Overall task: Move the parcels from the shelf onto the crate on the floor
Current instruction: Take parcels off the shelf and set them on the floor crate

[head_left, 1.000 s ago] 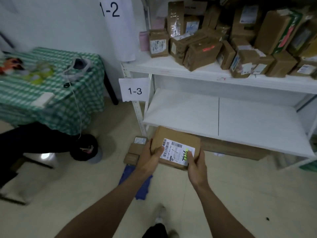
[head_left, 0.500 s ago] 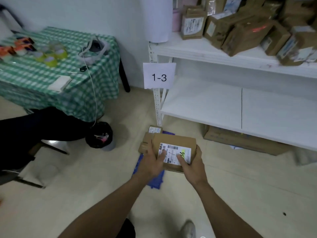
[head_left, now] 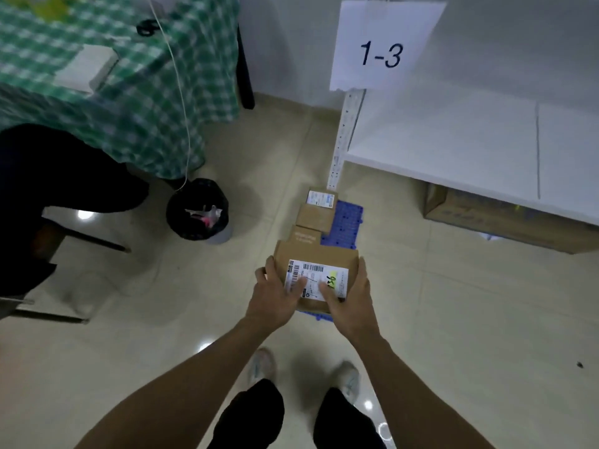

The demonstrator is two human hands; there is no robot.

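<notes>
Clearly, in the head view the left hand (head_left: 275, 294) and right hand (head_left: 351, 298) grip the labelled parcel (head_left: 316, 256) at its two sides, thumbs on the label. The parcel is over the blue crate (head_left: 346, 220); three small parcels (head_left: 316, 217) lie at its 12 o'clock.

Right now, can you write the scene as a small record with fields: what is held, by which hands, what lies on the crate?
held: brown parcel, label up
grip: left hand and right hand on its sides, thumbs on the label
place: over the near end of the blue crate; contact cannot be told
on crate: three small parcels in a row
nearby: black bin, left of the crate
</notes>
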